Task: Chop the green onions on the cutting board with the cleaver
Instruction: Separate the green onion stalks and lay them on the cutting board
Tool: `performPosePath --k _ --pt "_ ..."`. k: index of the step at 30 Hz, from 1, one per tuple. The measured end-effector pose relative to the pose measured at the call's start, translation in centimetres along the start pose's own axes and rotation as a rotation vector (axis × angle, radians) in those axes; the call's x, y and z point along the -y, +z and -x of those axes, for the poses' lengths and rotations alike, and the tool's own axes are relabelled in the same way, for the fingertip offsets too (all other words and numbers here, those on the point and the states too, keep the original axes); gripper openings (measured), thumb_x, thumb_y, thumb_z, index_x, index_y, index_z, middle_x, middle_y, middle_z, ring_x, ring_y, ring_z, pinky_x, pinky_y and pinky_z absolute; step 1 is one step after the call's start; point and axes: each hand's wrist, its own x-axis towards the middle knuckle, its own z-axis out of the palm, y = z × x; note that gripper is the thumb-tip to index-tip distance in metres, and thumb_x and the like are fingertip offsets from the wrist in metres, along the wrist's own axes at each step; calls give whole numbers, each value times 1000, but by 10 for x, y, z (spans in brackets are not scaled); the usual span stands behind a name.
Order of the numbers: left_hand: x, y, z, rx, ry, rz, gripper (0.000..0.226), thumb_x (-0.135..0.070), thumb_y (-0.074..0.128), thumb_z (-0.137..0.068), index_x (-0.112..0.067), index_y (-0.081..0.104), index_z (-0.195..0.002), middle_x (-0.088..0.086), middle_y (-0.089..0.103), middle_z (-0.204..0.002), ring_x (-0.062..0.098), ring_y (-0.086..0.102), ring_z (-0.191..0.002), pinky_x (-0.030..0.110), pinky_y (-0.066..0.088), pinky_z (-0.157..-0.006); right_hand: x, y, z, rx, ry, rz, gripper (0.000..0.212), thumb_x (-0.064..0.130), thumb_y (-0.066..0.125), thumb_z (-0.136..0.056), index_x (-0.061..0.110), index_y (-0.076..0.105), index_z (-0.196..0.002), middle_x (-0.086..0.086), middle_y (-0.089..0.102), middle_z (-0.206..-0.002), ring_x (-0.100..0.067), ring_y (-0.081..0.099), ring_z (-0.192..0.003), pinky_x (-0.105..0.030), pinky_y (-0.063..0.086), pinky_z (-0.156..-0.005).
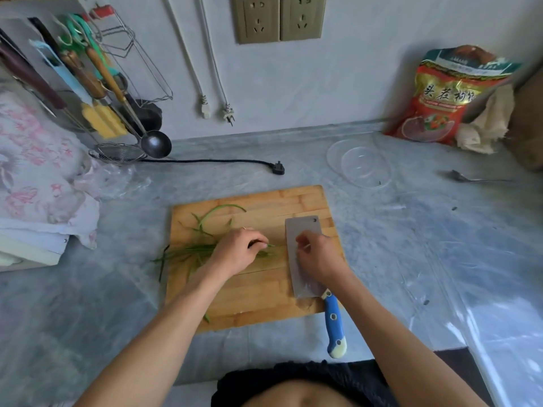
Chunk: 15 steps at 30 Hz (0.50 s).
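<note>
While I stood at the counter, the scene was as follows.

Cutting board: the wooden cutting board (pixel 252 289) lay flat on the grey counter (pixel 411 245), directly in front of me.

Green onions: the green onions (pixel 191 250) lay on the left half of the board, the long leaves spread loosely; several tips hung over the board's left edge, and one curved leaf lay nearer the far edge.

Left hand: my left hand (pixel 238 251) rested on the onions at their right end, fingers curled down onto the stalks and holding the bunch against the board.

Cleaver: the cleaver (pixel 305 277) lay flat on the right side of the board, blade pointing away from me; its blue handle (pixel 333 321) stuck out past the near edge of the board over the counter.

Right hand: my right hand (pixel 318 258) lay on top of the flat blade, fingers loosely bent and touching the steel, not around the handle.

Background: a clear glass bowl (pixel 360 163) sat beyond the board to the right, with a red bag (pixel 440 98) against the wall behind it.
</note>
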Motion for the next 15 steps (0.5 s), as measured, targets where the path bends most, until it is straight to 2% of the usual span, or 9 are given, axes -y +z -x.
performPosePath --k 3,7,9,12,15 --pt "8 12 1 -32 33 -12 14 -21 66 -94 -17 77 -103 -4 73 -101 13 66 -91 29 52 -79 -15 -1 14 -104 11 -18 16 12 58 -88 9 65 -101 -7 63 -98 -20 58 -86 -27 46 -72" --pt "12 19 7 -179 128 -7 11 -17 71 -90 -14 78 -98 -4 72 -91 10 65 -80 12 45 -70 -23 3 29 -169 18 -51 13 13 57 -90 9 63 -100 -4 59 -95 -20 56 -81 -29 47 -68" --pt "10 23 8 -214 177 -8 10 -15 73 -88 -14 78 -96 -3 72 -88 11 64 -78 20 50 -69 -24 5 35 -193 9 -46 12 14 57 -89 10 63 -99 -2 57 -93 -19 54 -78 -28 45 -65" --pt "13 37 7 -243 239 -31 9 -12 76 -85 -12 79 -94 1 70 -86 17 63 -75 33 53 -68 -26 8 41 -227 13 -62 13 14 56 -90 11 62 -101 -1 54 -96 -21 57 -80 -34 50 -66" --pt "19 41 11 -274 256 -16 16 -18 73 -87 -10 77 -101 2 67 -92 17 62 -75 32 53 -68 -27 6 47 -246 63 -51 21 19 54 -93 10 60 -111 -3 52 -108 -23 57 -86 -36 51 -69"
